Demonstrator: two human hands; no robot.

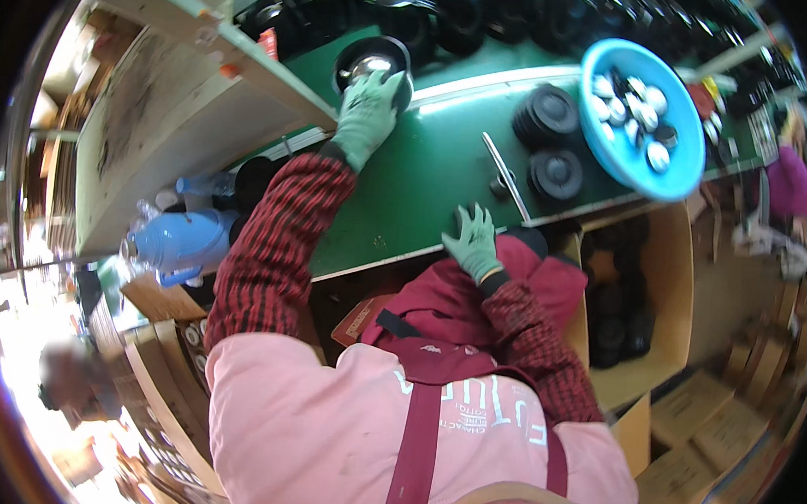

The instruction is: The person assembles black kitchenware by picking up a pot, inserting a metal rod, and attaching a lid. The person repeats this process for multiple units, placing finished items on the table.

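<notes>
My left hand (367, 116), in a pale green glove, reaches to the far left of the green bench. Its fingers close over the near rim of a black round bowl-shaped piece (345, 61) with a shiny metal centre; the fingertips partly cover that centre. Near the bench's front edge, my right hand (471, 242), gloved alike, is open with fingers apart and nothing in it. Just beyond it lies a thin metal bar (510, 177) with a small dark piece (500, 186) beside it. Two stacks of black discs (548, 115) (556, 174) stand farther right.
A light blue basin (682, 172) at the right holds silver and black rounded pieces. Many black round pieces (464, 20) line the back. A slanted post (240, 62) crosses the left side above a blue jug (182, 238). An open carton (673, 305) stands below right.
</notes>
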